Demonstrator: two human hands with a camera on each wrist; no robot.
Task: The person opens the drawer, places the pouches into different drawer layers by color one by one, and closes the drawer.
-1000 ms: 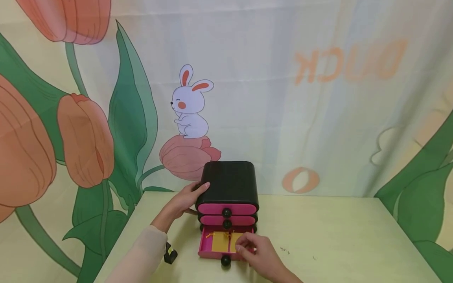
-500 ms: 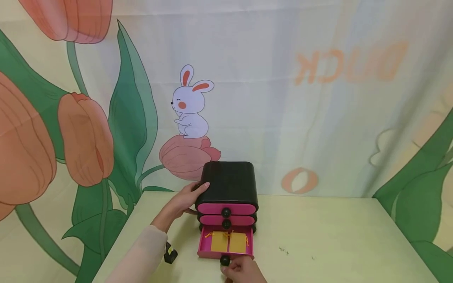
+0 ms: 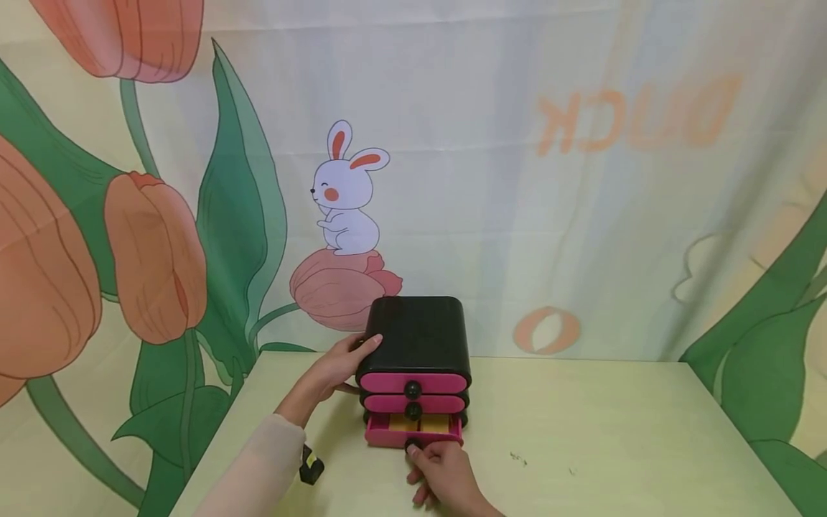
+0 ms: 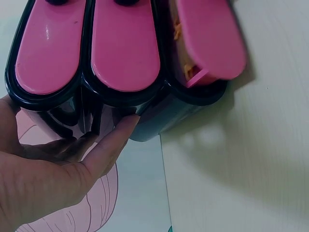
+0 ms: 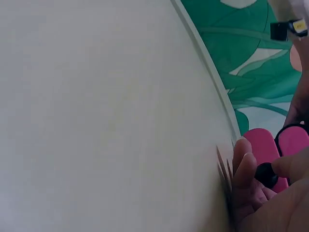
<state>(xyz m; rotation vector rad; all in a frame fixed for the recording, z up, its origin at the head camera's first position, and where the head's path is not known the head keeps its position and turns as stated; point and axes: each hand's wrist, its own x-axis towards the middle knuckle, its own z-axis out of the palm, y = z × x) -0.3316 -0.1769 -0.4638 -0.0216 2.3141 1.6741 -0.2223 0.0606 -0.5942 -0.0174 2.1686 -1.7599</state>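
A small black cabinet (image 3: pixel 420 334) with three pink drawers stands on the table. My left hand (image 3: pixel 336 366) rests against its left side, one digit over the top edge; in the left wrist view, the fingers lie extended along the side. At the front, my right hand (image 3: pixel 446 474) pinches the round black knob (image 5: pixel 266 175) of the bottom drawer (image 3: pixel 388 436) between thumb and fingers. That drawer stands partly out, with yellow drawstring pouches (image 3: pixel 434 424) inside. The upper drawer (image 3: pixel 381 382) and middle drawer (image 3: pixel 381 403) are closed.
A small black object with a yellow mark (image 3: pixel 311 465) lies on the table (image 3: pixel 601 431), beside my left sleeve (image 3: pixel 258 459). Behind the table hangs a curtain (image 3: pixel 491 179) printed with tulips and a rabbit. Small dark marks (image 3: pixel 518 458) show at the right.
My right hand has left the pouches and taken the bottom drawer's knob. The drawer has slid further into the cabinet, covering part of the pouches. My left hand has stayed in place.
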